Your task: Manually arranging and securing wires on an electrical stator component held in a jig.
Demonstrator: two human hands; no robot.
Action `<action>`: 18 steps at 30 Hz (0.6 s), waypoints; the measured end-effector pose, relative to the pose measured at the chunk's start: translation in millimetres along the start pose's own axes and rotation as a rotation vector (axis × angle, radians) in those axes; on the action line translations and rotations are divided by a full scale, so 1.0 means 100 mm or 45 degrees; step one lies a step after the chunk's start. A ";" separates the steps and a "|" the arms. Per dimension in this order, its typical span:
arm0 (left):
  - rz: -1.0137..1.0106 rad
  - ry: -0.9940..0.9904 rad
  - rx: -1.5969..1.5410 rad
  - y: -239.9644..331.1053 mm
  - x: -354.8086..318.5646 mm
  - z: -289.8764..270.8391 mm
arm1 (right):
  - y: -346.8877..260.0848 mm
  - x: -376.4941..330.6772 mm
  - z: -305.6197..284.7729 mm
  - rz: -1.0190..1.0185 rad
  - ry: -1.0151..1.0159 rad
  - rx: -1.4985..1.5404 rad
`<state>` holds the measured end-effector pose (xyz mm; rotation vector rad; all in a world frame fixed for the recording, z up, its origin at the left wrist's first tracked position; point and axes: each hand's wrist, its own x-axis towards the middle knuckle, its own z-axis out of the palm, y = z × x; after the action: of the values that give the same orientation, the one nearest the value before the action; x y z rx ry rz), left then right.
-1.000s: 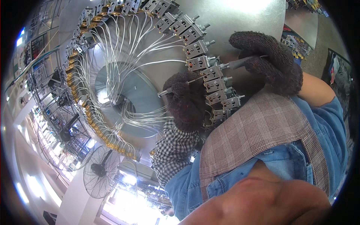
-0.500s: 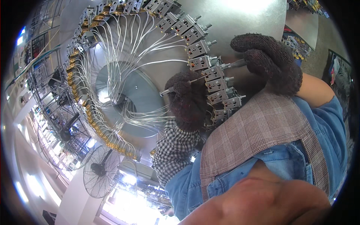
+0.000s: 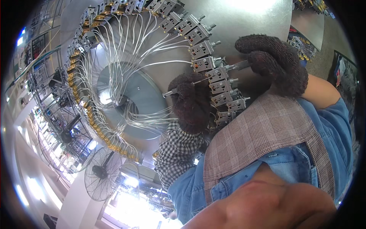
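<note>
My left hand (image 3: pixel 189 103), in a dark knitted glove, is closed around a slim screwdriver-like tool (image 3: pixel 201 80). Its thin tip points at a small metal control box (image 3: pixel 219 74) with a spindle; whether it touches is hard to tell. A metal end (image 3: pixel 170 92) of what looks like the same tool sticks out on the fist's other side. Opposite, my right hand (image 3: pixel 276 65), gloved alike, has its fingers curled round a grey cylindrical piece (image 3: pixel 241 65) that meets the spindle of that box. The hidden part of this piece lies inside the glove.
Similar boxes (image 3: pixel 200 49) line the rim of a round metal table (image 3: pixel 251 19). White wires or thin tubes (image 3: pixel 122 49) run from them to a grey central disc (image 3: pixel 146 91). Brass-coloured parts (image 3: pixel 91 118) follow the left rim. A fan (image 3: pixel 101 171) stands beyond; more parts (image 3: pixel 303 47) lie right.
Hardly anything differs. Both hands stay at the same box, with only a very slight shift of the gloves and the tool tip.
</note>
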<state>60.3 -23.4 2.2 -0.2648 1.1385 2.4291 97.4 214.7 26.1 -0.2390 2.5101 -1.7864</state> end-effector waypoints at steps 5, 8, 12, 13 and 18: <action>0.068 -0.048 0.013 -0.04 0.02 -0.08 | -0.10 0.02 -0.01 0.242 -0.020 0.231; 0.059 -0.053 0.039 -0.02 0.01 -0.05 | -0.07 0.00 0.01 0.075 0.025 0.177; 0.068 -0.082 0.060 0.00 0.01 -0.02 | -0.07 0.01 0.03 0.099 0.072 0.233; 0.068 -0.081 0.061 -0.01 0.01 -0.01 | -0.03 0.01 0.03 0.098 0.071 0.235; 0.114 0.024 0.030 -0.05 -0.01 0.08 | 0.17 -0.03 0.13 -0.151 0.132 0.042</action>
<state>63.6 -14.8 3.8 -0.2341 1.2107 2.4939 100.1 208.2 6.0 -0.3075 2.5845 -1.9293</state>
